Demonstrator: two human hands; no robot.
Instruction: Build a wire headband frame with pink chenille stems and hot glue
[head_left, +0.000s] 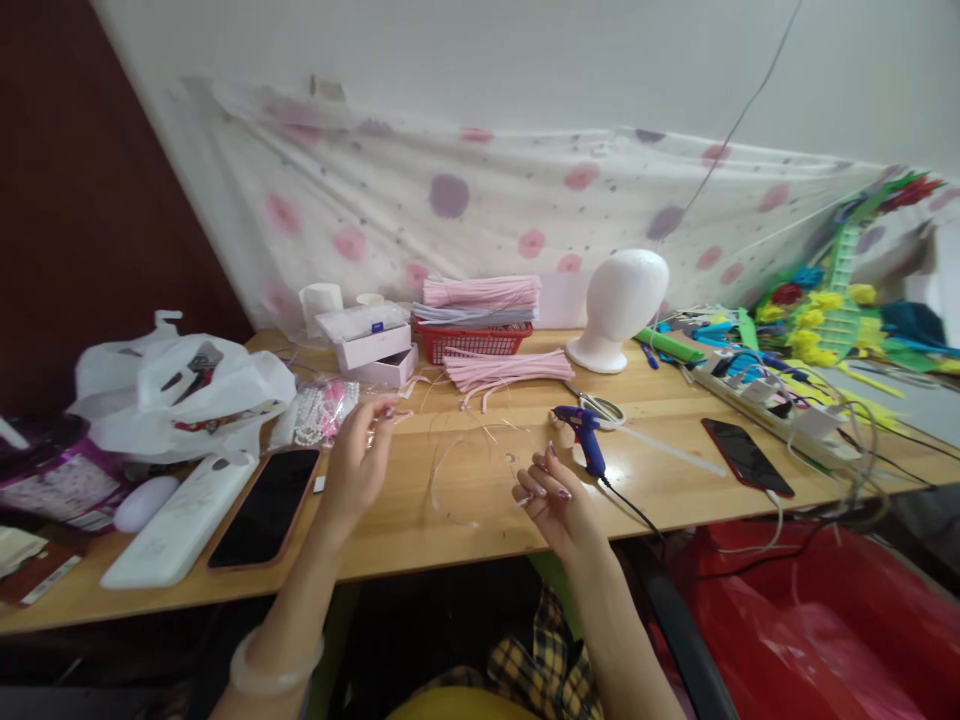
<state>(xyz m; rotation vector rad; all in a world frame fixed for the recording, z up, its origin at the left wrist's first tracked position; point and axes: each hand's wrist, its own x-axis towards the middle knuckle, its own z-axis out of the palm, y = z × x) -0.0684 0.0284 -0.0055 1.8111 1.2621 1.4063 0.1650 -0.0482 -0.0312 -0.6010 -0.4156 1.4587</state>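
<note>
My left hand (363,452) is raised over the table's left-centre, thumb and fingers curled together near a small pinkish piece; what they grip is too small to make out. My right hand (555,497) is palm up near the front edge, fingers loosely curled and apart, and nothing shows in it. Thin clear wire (435,480) lies in loops on the wood between the hands. Just beyond my right hand rests a blue glue gun (589,440). Pink fuzzy stems (506,369) lie in a bundle farther back.
A red basket (476,345) holds more stems, beside white boxes (375,350). A white foam head (624,305) stands behind scissors (600,408). Phones (266,508) (746,456), a plastic bag (180,390) and a power strip (772,415) flank the work area.
</note>
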